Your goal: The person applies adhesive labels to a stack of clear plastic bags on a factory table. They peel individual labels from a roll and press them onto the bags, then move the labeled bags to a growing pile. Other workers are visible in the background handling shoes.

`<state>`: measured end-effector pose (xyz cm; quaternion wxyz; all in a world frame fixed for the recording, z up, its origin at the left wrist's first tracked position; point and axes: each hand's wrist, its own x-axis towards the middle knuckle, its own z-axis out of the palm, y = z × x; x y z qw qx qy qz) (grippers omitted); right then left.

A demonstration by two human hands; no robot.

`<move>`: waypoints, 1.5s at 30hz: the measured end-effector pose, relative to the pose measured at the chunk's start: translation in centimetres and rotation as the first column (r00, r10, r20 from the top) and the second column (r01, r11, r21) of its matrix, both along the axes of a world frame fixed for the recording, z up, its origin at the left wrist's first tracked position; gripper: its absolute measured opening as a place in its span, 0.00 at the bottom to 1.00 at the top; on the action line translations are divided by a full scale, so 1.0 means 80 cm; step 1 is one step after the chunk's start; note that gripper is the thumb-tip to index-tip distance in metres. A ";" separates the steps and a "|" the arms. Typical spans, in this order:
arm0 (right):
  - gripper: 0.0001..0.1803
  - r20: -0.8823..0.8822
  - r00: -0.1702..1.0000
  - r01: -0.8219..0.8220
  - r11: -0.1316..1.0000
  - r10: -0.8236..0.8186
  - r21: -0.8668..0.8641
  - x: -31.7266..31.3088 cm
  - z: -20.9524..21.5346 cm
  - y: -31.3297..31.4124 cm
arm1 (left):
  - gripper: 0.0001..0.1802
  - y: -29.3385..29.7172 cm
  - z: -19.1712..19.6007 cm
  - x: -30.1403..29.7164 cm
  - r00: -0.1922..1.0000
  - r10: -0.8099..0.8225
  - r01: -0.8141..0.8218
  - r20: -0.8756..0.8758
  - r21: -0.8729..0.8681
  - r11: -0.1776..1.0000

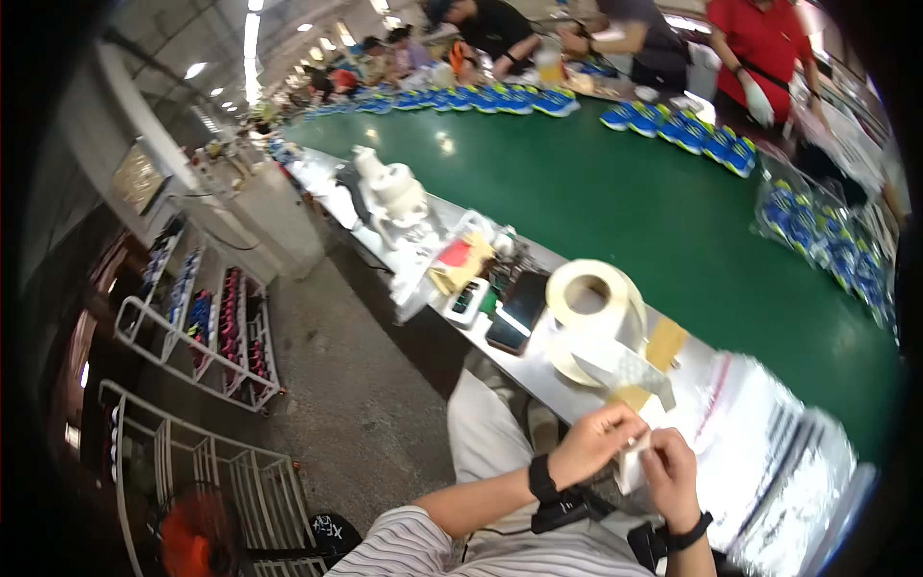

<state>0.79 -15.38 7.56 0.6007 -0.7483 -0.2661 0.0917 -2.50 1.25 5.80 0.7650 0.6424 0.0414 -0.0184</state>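
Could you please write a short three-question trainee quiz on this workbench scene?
1. True or false: both hands, left hand and right hand, pinch the white strip.
2. The strip comes from: A) the large white label roll B) a blue shoe sole C) a fan.
3. What colour is the conveyor belt?
Key: 1 true; 2 A; 3 green.

Plastic bag (798,481) blurred, edge-cut

You had just one view, from the camera on your head. It looked down, close to your hands (635,457), with the green belt (615,212) stretching far and right.
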 end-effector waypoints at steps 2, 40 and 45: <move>0.05 -0.200 0.979 0.025 0.994 -0.045 -0.104 0.004 -0.006 -0.004 | 0.07 -0.002 0.002 0.004 0.999 0.051 -0.051 0.016 -0.031 0.998; 0.15 0.529 0.697 0.711 0.564 -0.485 -0.420 0.008 -0.054 -0.132 | 0.30 -0.062 -0.004 0.007 0.845 -0.439 -0.145 0.306 0.920 0.363; 0.24 0.462 0.720 0.694 0.524 -0.518 -0.494 0.003 -0.058 -0.101 | 0.39 -0.086 -0.019 0.007 0.773 -0.586 -0.066 0.242 0.950 0.305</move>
